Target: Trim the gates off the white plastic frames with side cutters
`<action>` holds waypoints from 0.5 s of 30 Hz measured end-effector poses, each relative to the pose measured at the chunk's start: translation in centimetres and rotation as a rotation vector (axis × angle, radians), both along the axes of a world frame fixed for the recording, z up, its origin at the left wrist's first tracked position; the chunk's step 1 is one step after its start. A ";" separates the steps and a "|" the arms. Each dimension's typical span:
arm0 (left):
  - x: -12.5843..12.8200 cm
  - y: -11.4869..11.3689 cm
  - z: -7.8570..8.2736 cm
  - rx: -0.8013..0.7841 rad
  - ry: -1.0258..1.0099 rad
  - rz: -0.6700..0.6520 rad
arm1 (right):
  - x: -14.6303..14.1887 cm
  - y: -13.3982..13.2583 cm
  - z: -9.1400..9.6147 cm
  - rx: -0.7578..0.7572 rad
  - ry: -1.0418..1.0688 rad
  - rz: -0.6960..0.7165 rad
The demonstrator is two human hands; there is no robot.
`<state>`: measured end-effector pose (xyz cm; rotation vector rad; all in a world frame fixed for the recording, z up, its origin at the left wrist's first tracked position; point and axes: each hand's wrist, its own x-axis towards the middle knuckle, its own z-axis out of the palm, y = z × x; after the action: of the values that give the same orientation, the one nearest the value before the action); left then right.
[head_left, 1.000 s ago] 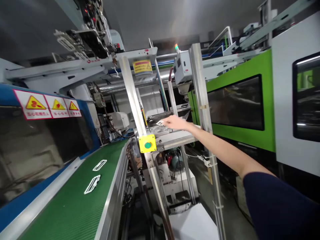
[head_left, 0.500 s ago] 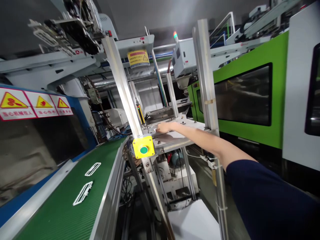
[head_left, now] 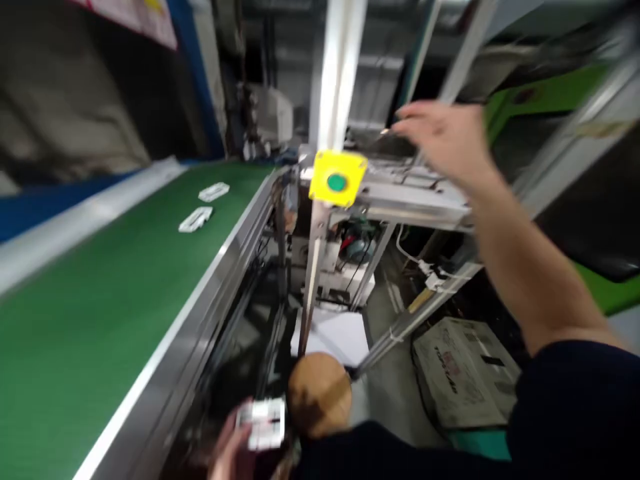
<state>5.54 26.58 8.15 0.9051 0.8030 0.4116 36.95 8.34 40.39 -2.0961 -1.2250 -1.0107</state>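
Right hand open, fingers spread, above the steel shelf, contact not visible. Left hand low in view, gripping one white plastic frame, just beside a round tan object. Green conveyor belt, well left of that frame, carries two more white frames. Yellow button box: one, beside the shelf.
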 end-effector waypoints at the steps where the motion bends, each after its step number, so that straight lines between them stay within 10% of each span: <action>1: -0.8 -0.9 -0.7 -0.061 -0.003 0.027 | -1.6 -0.5 -0.7 0.117 0.038 0.136; 10: 3.2 -3.7 3.4 -0.193 -0.413 0.063 | -15.1 0.0 -19.9 -0.329 1.103 0.482; 15: 5.1 -6.5 4.1 -0.101 -0.413 -0.014 | -15.3 1.3 -22.7 -0.132 1.313 0.535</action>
<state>10.63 20.10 12.27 0.6986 0.4341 0.5202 21.67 9.67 17.67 -1.7171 -0.9653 0.6572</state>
